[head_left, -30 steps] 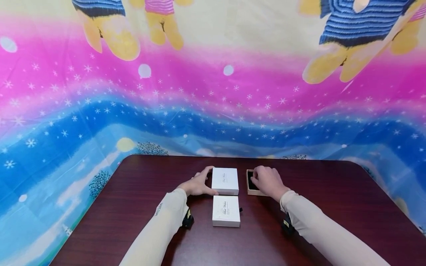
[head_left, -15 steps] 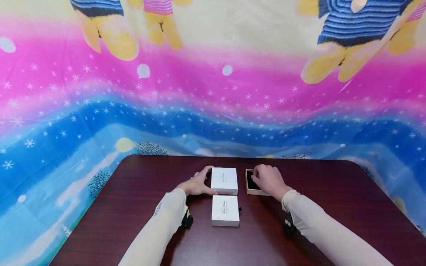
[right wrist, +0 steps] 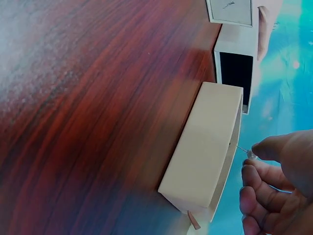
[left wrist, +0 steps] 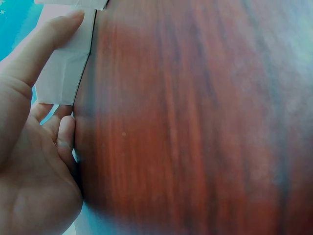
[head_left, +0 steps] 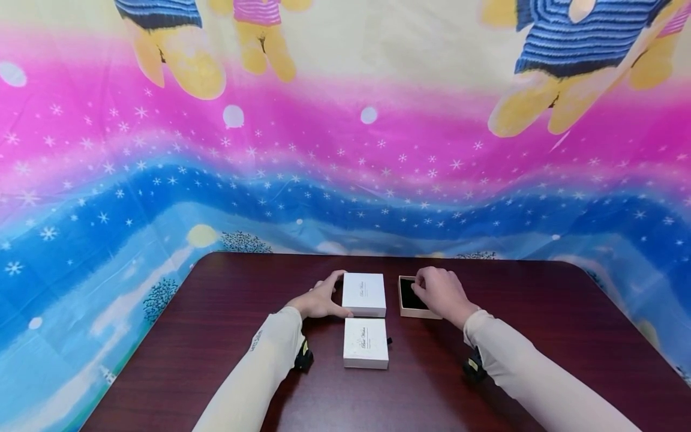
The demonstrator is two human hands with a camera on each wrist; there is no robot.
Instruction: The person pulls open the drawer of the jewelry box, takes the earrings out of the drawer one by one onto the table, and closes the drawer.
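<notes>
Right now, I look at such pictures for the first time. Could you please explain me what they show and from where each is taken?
There is no machine here, only a person's two bare hands. The wide picture is taken from the person's head, looking forward and down. The two close pictures are taken from the left and right wrists, each looking at that hand's work.

On the dark red-brown table lie two white boxes, the far box and the near box, and an open tray with a dark inside. Behind hangs a colourful cloth.

The left hand holds the far box at its left side. The right hand, by the tray, pinches a small pale piece with a thin pin; I cannot tell exactly what it is.
</notes>
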